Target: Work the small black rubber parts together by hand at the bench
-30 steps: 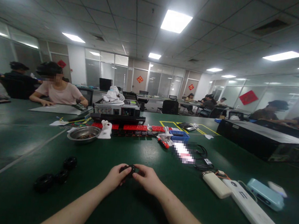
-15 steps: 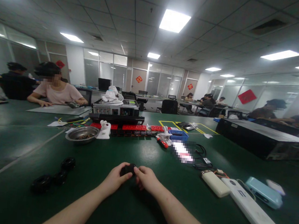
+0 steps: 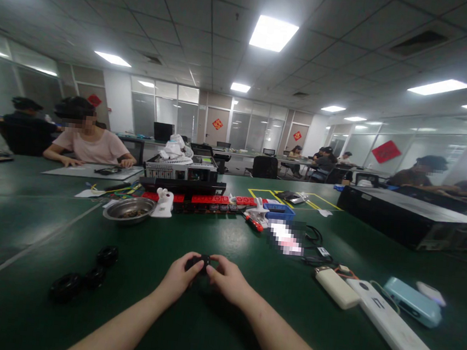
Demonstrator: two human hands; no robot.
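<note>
Between my hands, just above the green table, is a small black part [image 3: 204, 260] whose exact kind I cannot make out. My left hand [image 3: 185, 272] grips its left side between thumb and fingers. My right hand [image 3: 226, 276] pinches its right side with thumb and fingertips, the other fingers curled below. Much of the part is covered by my fingers. To the left lie three glossy black ring-shaped things, the nearest ring [image 3: 66, 286] being the largest in view.
A metal bowl [image 3: 109, 214] with small pieces stands beyond. Behind it are red-and-black strips, a blue bin [image 3: 289, 216] and an opened computer case. Power banks [image 3: 393, 319] and cables lie at right, near a black case [image 3: 403, 213]. A co-worker [image 3: 88, 142] sits across at left.
My right hand's fingers have shifted on the black part, the index finger now reaching over its top. The co-worker at left has set a dark piece down on the board.
</note>
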